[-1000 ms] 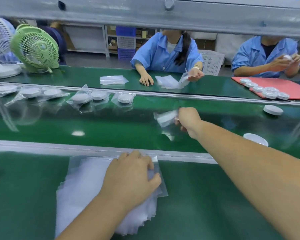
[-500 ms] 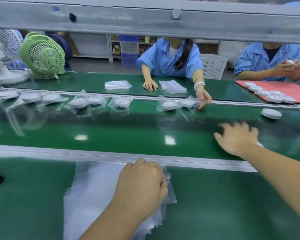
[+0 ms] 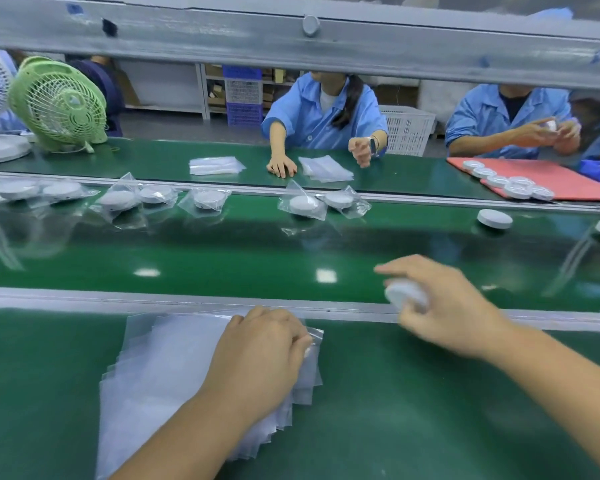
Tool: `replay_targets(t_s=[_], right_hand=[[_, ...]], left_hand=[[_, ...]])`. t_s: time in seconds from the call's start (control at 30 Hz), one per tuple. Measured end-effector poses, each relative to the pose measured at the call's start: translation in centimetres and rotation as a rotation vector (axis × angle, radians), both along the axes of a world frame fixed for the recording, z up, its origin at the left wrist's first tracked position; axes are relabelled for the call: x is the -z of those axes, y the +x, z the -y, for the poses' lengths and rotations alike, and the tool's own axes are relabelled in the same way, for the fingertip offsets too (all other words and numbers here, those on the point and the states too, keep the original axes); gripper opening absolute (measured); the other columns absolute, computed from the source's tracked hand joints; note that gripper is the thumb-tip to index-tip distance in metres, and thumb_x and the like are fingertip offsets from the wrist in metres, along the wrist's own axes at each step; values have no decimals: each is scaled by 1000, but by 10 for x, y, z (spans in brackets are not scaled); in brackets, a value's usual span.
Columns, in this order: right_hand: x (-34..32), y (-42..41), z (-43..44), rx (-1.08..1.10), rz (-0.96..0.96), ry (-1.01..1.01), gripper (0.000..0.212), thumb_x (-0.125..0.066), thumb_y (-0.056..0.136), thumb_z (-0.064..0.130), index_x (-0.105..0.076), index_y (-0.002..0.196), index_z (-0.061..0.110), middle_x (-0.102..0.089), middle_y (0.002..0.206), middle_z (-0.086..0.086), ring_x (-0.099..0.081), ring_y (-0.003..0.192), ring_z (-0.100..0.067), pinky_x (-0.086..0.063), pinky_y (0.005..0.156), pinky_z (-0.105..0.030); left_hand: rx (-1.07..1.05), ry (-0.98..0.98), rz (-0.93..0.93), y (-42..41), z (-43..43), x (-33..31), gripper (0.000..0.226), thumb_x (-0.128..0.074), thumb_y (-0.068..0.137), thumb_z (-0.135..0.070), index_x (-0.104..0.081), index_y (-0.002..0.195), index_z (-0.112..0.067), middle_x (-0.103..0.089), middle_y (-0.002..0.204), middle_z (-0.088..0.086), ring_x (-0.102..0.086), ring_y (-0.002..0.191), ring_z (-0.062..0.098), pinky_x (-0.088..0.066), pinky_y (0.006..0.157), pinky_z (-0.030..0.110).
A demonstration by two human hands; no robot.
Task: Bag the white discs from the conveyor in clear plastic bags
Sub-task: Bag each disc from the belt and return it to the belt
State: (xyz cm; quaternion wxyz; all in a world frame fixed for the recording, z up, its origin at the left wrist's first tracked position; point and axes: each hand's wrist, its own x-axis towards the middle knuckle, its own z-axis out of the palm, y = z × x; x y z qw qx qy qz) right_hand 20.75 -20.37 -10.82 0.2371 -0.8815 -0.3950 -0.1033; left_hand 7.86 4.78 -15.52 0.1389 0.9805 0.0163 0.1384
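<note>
Mid-cycle. Right hand (image 3: 447,306) closed round one white disc (image 3: 406,295) over the conveyor's (image 3: 222,258) near edge, blurred. Left hand (image 3: 260,351) curled on the stack of clear bags (image 3: 160,368) on the near bench, pinching its top right corner. Several bagged discs (image 3: 303,205) along the belt's far edge; bare discs (image 3: 494,218) at far right left to bag.

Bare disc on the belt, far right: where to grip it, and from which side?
Judging by its pose, grip the disc by its rim, from above. It lies flat on the belt, so only the side wall offers opposing faces, with free belt all around it.
</note>
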Motion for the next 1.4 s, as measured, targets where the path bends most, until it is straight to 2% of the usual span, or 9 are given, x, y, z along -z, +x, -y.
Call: replay_targets(t_s=[0.23, 0.4, 0.67, 0.8, 0.87, 0.93, 1.1, 1.23, 1.4], right_hand=[[13, -73, -27, -344, 238, -289, 57, -52, 87, 0, -62, 139, 21, -64, 135, -1, -66, 117, -22, -58, 92, -34], [-6, -98, -20, -278, 540, -419, 33, -47, 98, 13, -77, 111, 13, -70, 99, -4, -67, 85, -26, -54, 79, -33], [-15, -149, -42, -215, 747, -269, 13, -54, 88, 15, -61, 79, 20, -61, 67, 5, -66, 64, -18, -43, 93, -29], [-38, -157, -36, -246, 518, -374, 17, -56, 84, 21, -72, 81, 28, -63, 78, 4, -68, 78, -20, -42, 95, -31], [-50, -157, -32, -385, 199, -497, 19, -48, 92, 43, -67, 92, 43, -62, 96, 17, -62, 94, -2, -49, 89, -26], [-44, -147, -26, -416, 246, -316, 28, -39, 86, 68, -60, 102, 60, -53, 120, 37, -49, 110, 17, -46, 95, -22], [-21, -114, -29, -270, 107, 335, 43, -71, 83, -3, -72, 113, 29, -73, 116, 16, -69, 110, -3, -54, 94, -20], [3, -99, -35, -135, -162, 606, 13, -80, 83, 41, -81, 96, 39, -66, 130, 19, -63, 124, -9, -50, 102, -28], [8, -86, -46, -119, -389, 455, 33, -66, 84, 69, -67, 111, 49, -68, 119, 16, -65, 113, -5, -53, 89, -34]], left_hand=[[132, -111, -34, 0, -6, -5, 25, -55, 94, -56, -69, 112, -48, -67, 108, -30, -54, 104, -1, -45, 93, 27], [269, -126, -177, -2, -12, -10, 18, -66, 88, -57, -74, 101, -50, -63, 125, -30, -42, 117, -12, -41, 102, 25], [265, -259, -132, -3, -14, -12, 15, -65, 91, -46, -77, 93, -37, -61, 117, -38, -51, 114, -15, -46, 101, 23], [366, -638, -140, -7, -9, -25, 8, -72, 91, -32, -79, 88, -30, -72, 108, -26, -65, 106, -7, -48, 98, 19], [402, -799, -170, -10, -5, -34, 8, -71, 93, -25, -79, 93, -23, -76, 104, -14, -70, 103, 5, -52, 98, 29], [417, -941, -156, -12, -2, -39, 11, -69, 94, -23, -78, 97, -16, -78, 102, -2, -72, 102, 17, -54, 98, 38], [506, -1214, -197, -14, -1, -46, 26, -75, 83, -29, -77, 106, -18, -76, 111, 5, -69, 107, 21, -52, 99, 43], [455, -1150, -126, -14, 18, -42, 41, -85, 77, -18, -72, 113, -31, -76, 111, -3, -71, 101, 13, -55, 88, 25], [203, -1183, 162, -12, 44, -26, 9, -68, 91, -35, -69, 100, -36, -75, 103, -10, -70, 98, 7, -52, 79, 14]])
